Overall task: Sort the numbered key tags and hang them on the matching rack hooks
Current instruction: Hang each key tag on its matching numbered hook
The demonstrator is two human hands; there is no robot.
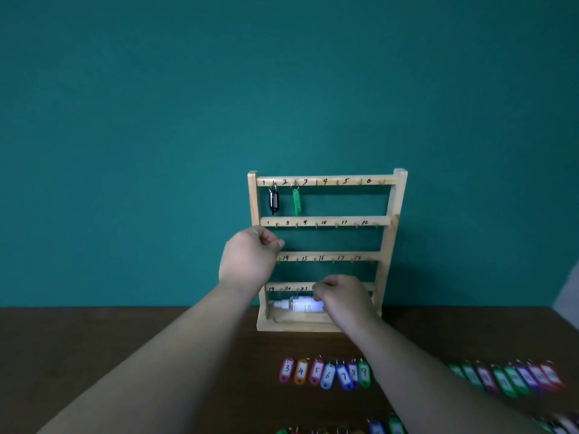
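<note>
at the left post of the rack point(395, 214), left hand point(250, 261) fingers curl round the wood, apparently steadying it; right hand point(343, 297) fingers curl by the white bottle point(300, 303) lying in the base tray point(291, 327), grip unclear. black tag point(273, 200) and green tag point(296, 202) hang on hooks 1, 2. loose tags point(326, 374) 3–9 lie in a row on the table point(94, 339): likely light, stiff, slick; pinch the body, ring free.

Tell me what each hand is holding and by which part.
Left hand grips the rack by its left post. Right hand seems to grip the white bottle's base end.
</note>
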